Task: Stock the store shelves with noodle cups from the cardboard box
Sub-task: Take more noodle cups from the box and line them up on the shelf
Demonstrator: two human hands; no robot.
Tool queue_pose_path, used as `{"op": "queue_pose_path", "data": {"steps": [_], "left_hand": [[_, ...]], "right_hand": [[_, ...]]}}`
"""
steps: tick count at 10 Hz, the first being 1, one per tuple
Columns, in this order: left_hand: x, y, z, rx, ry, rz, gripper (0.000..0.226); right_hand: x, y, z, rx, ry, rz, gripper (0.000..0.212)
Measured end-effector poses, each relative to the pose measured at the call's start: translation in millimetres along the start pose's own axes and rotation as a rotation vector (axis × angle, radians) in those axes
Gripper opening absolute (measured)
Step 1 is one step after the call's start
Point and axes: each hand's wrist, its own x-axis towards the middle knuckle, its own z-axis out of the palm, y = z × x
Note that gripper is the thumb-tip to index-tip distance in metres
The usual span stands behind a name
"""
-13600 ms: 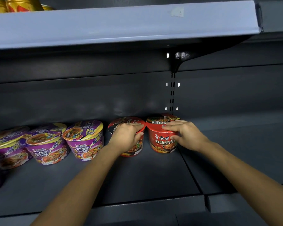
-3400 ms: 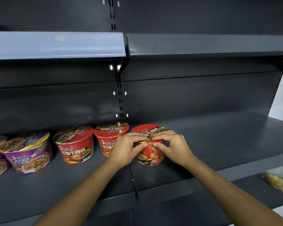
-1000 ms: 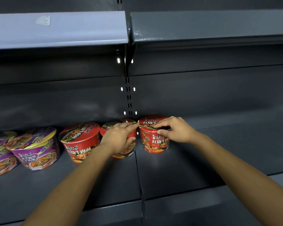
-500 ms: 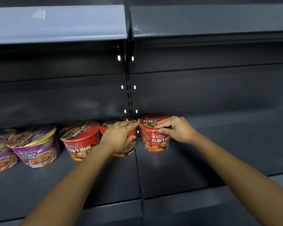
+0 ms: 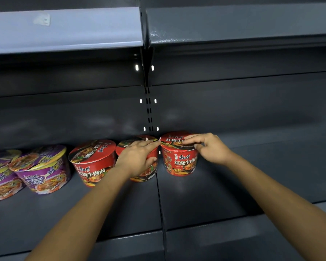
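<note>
- Right hand [image 5: 209, 147] is curled over the end cup [image 5: 179, 162], fingertips pinching its lid rim.
- Left hand [image 5: 137, 157] clasps the next cup [image 5: 149, 173], fingers across the lid and thumb on the wall.
- Both cups stand upright at the back of the shelf [image 5: 196, 194], closing a row with 1 more red cup [image 5: 92, 162] and purple cups [image 5: 43, 172].
- Probably light, thin-walled and film-slick, so hold them at the stiff rim.

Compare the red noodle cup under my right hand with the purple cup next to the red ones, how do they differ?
The red cup has a red wrapper; the purple cup is purple with a yellow-edged lid. The right hand holds the red cup's lid rim; nothing touches the purple cup. Both stand lidded on the same shelf.
</note>
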Motion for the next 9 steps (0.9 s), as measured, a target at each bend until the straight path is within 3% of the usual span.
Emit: {"op": "queue_pose_path", "data": {"steps": [2,9], "left_hand": [[0.5,0.0,0.3,-0.001,0.000,0.003,0.059],[0.8,3.5,-1.3,0.006,-0.016,-0.053,0.060]], "right_hand": [[-0.3,4.6,-6.4,0.055,-0.131,0.017,0.029],[-3.7,-6.4,-2.9,-0.063,-0.095,0.037,0.031]]}}
